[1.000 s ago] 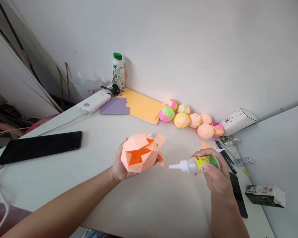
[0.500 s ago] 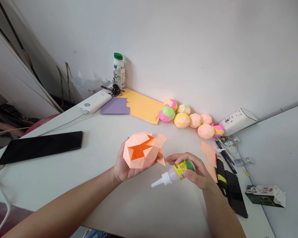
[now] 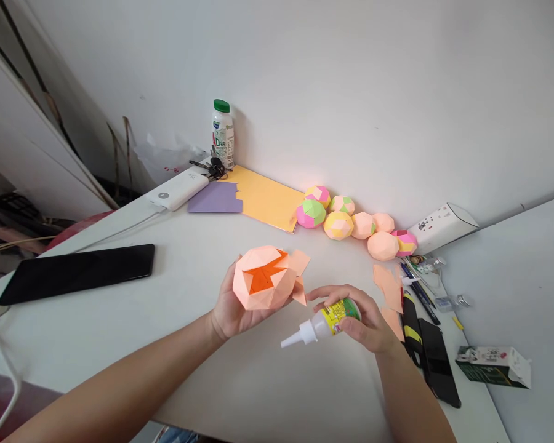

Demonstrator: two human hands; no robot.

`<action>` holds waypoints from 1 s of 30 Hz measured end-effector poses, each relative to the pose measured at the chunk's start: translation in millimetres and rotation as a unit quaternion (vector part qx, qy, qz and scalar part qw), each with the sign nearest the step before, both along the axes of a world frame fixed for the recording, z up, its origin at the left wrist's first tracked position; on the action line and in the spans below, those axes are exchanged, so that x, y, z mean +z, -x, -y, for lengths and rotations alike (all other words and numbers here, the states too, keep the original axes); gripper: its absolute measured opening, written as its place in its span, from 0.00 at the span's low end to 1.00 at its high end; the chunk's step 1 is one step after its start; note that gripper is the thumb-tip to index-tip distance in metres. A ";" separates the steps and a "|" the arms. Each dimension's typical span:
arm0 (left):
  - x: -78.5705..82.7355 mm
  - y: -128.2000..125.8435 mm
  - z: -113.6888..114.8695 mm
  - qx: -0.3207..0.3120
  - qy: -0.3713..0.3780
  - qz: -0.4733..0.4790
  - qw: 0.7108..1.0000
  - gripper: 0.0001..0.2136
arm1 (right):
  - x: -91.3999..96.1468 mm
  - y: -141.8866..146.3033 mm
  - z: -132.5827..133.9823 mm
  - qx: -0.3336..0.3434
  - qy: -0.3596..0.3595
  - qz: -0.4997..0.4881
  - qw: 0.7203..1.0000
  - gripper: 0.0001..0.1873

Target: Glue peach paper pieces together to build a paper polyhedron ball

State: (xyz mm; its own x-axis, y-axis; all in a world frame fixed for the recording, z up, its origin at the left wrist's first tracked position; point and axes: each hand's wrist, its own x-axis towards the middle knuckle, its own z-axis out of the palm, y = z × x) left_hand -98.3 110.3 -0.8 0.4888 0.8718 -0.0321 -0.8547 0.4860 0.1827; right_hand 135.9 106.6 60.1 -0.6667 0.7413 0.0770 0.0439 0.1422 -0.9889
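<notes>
My left hand (image 3: 228, 314) cradles a peach-coloured folded paper ball (image 3: 264, 278) above the white table (image 3: 120, 320). The ball has an opening on top showing a darker orange inside, and loose paper flaps stick out on its right side. My right hand (image 3: 362, 317) grips a small glue bottle (image 3: 322, 323) with a yellow-green label; its white nozzle points left and down, just right of the ball. The fingertips of that hand nearly touch a flap of the ball.
Several finished paper balls (image 3: 351, 224) line the wall. Orange and purple paper sheets (image 3: 258, 197), a drink bottle (image 3: 222, 134), keys and a power bank (image 3: 178, 191) lie behind. A black tablet (image 3: 76, 272) lies left. Pens, paper scraps (image 3: 388, 286), a black phone (image 3: 436, 363) and a small carton (image 3: 493, 364) lie right.
My right hand has come left and down with the glue bottle, its nozzle tilting downward. My left hand has turned the paper ball so its opening faces more upward.
</notes>
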 end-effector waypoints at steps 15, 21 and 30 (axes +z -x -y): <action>2.5 -0.7 1.0 -0.001 -0.001 -0.022 1.000 0.29 | -7.0 3.6 -3.2 -0.002 -0.045 0.058 0.997 0.11; 0.8 -0.2 1.5 -0.002 0.000 -0.014 1.000 0.31 | -11.8 4.2 -3.8 0.001 -0.056 0.054 0.997 0.11; -8.3 -0.3 1.3 -0.007 -0.021 -0.004 1.000 0.33 | -11.7 0.2 -5.1 -0.037 -0.031 0.053 0.997 0.12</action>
State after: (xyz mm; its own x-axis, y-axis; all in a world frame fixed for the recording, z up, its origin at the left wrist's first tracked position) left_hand -98.0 109.0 -9.1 0.5003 0.8659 0.0008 -0.8466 0.4890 0.2101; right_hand 135.7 111.8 48.5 -0.6164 0.7854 0.0568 0.1598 0.1954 -0.9676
